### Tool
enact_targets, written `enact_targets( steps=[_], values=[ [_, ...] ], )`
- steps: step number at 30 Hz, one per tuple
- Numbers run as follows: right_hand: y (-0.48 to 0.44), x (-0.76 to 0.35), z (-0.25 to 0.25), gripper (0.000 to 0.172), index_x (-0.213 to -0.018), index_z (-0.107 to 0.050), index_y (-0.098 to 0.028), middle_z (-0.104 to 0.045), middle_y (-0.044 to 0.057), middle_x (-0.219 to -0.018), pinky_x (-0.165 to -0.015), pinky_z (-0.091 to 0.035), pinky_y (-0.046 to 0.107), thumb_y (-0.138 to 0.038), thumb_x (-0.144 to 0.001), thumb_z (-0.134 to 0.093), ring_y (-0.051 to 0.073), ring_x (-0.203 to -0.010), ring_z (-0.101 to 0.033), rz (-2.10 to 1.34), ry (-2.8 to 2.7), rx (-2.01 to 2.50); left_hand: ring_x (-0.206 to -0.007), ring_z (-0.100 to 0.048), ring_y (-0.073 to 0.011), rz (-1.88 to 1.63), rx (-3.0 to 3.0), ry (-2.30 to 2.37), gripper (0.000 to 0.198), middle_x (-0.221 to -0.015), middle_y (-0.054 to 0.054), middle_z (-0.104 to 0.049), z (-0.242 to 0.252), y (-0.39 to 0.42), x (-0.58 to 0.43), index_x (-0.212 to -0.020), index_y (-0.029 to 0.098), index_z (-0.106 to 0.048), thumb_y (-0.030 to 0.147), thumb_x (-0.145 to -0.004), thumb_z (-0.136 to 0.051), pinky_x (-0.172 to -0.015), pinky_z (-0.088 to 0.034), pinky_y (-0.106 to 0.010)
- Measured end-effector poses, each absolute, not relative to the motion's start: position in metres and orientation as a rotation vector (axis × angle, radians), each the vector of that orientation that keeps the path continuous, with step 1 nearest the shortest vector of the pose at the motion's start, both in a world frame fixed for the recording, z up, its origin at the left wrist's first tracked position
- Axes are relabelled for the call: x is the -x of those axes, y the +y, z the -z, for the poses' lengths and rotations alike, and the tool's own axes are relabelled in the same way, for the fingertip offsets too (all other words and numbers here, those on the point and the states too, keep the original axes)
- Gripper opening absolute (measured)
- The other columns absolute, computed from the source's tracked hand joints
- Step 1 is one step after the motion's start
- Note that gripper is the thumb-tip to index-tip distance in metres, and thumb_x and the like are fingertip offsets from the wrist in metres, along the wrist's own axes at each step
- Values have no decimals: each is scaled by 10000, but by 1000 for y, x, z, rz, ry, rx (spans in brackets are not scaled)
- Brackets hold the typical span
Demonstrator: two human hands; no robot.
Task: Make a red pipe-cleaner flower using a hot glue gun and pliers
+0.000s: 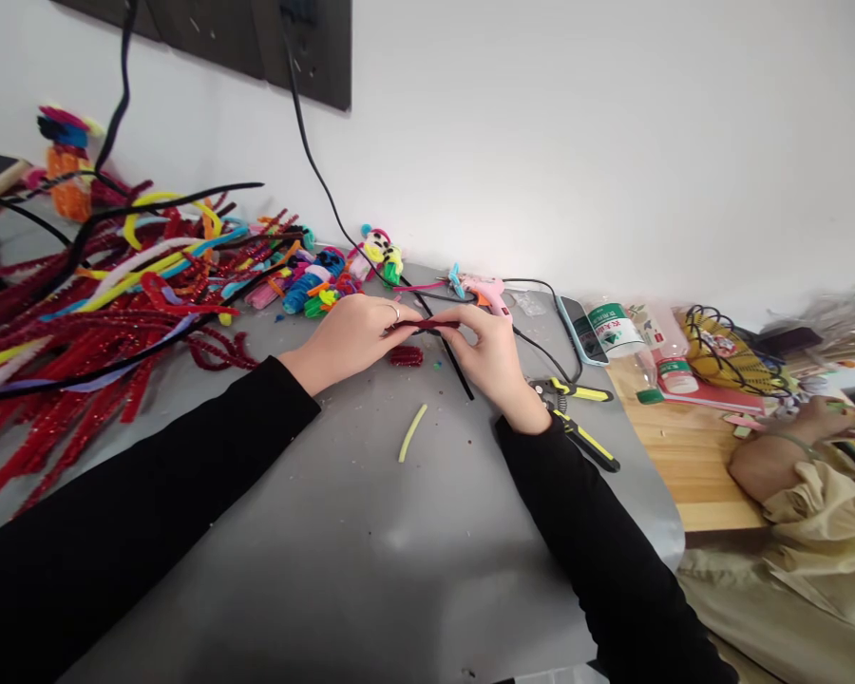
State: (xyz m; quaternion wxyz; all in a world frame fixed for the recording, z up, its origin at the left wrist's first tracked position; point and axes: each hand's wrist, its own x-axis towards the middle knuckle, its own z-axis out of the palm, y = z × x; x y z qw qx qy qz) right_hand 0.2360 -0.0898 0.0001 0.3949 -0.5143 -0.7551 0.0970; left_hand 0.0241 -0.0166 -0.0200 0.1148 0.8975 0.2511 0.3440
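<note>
Between both hands a dark red pipe cleaner [426,324] is held level above the grey mat. My left hand [360,334], with a ring on one finger, pinches its left end. At the other end, the thumb and fingers of my right hand [490,350] are closed on it. Just below lies a small coiled red pipe cleaner piece [406,355]. A black pipe cleaner [457,369] runs slantwise beneath the right hand. Nearer to me rests a short pale green pipe cleaner piece [412,433].
Loose coloured pipe cleaners [135,285] heap at left, with finished fuzzy figures [313,280] behind. A pink glue gun [485,290], yellow-black pliers [577,418], a phone [582,331] and plastic bottles [617,332] stand or lie rightward. Black cords cross the back. Another person's arm [776,461] is at far right.
</note>
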Motion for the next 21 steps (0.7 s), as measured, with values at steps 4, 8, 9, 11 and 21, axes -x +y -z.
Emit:
enact_targets(
  steps=[4, 8, 9, 11, 21],
  values=[
    [-89, -236, -1, 161, -974, -763, -225, -805, 27, -967, -881, -597, 374, -157, -941, -621, 214, -889, -729, -229, -1920, 1298, -944, -793, -248, -1008, -2631, 733, 275, -1065, -52, -826, 21, -16, -25, -1101, 204, -812, 233, -972, -571, -835, -601, -322],
    [-88, -238, 0, 161, -981, -770, -222, -804, 38, -968, -883, -597, 382, -177, -945, -620, 224, -895, -729, -233, -1921, 1300, -939, -795, -248, -983, -2640, 747, 283, -1074, -46, -825, 21, -15, -25, -1129, 219, -808, 241, -983, -567, -807, -600, -319],
    [-88, -238, 1, 161, -983, -771, -228, -805, 38, -974, -893, -596, 389, -187, -949, -619, 229, -908, -730, -227, -1925, 1307, -933, -795, -248, -975, -2642, 750, 285, -1073, -44, -825, 21, -15, -25, -1136, 222, -807, 243, -986, -565, -801, -599, -319],
    [-88, -239, 1, 161, -988, -770, -238, -806, 36, -984, -913, -591, 398, -205, -960, -615, 234, -928, -731, -209, -1934, 1323, -931, -795, -246, -968, -2642, 757, 287, -1076, -42, -825, 21, -15, -24, -1143, 224, -804, 246, -991, -561, -801, -598, -319],
    [-89, -238, -1, 154, -972, -761, -231, -809, 20, -963, -878, -593, 364, -157, -949, -629, 211, -893, -738, -210, -1925, 1316, -950, -793, -252, -969, -2639, 781, 275, -1095, -37, -821, 22, -17, -25, -1157, 230, -800, 253, -986, -586, -801, -592, -321]
  ],
)
